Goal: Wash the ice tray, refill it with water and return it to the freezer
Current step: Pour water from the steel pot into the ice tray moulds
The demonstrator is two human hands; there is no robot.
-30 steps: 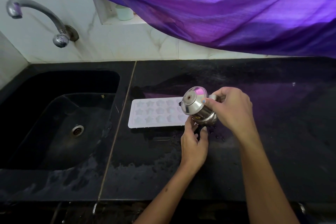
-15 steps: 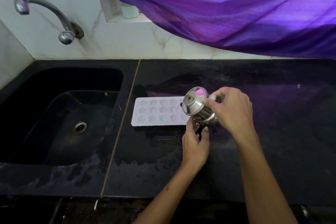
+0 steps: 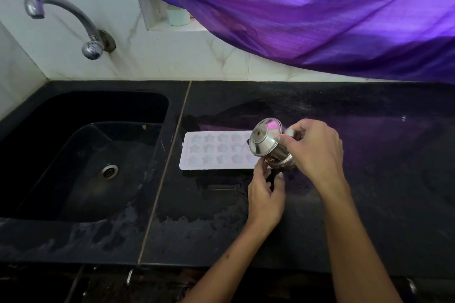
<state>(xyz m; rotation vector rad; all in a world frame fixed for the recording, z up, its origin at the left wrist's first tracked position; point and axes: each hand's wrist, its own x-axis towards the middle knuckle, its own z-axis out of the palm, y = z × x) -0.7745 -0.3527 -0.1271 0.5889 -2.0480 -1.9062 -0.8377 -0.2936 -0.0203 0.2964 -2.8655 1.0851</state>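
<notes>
A white ice tray (image 3: 211, 152) with star-shaped cells lies flat on the black counter, just right of the sink. My right hand (image 3: 312, 150) grips a small steel jug (image 3: 267, 141) by its handle and tips it leftward over the tray's right end. My left hand (image 3: 267, 192) is below the jug, fingertips at the tray's near right corner and under the jug's base. The tray's right end is hidden behind the jug. I cannot tell whether water is flowing.
A black sink (image 3: 81, 155) with a drain sits at the left, a metal tap (image 3: 64, 17) above it on the white tiled wall. A purple curtain (image 3: 307, 7) hangs over the back. A small pale cup (image 3: 177, 16) stands on the ledge. The black counter (image 3: 381, 167) is wet near the front.
Both hands, the jug and the tray hold nearly the same pose. Only the camera view has shifted slightly, moving the scene to the right.
</notes>
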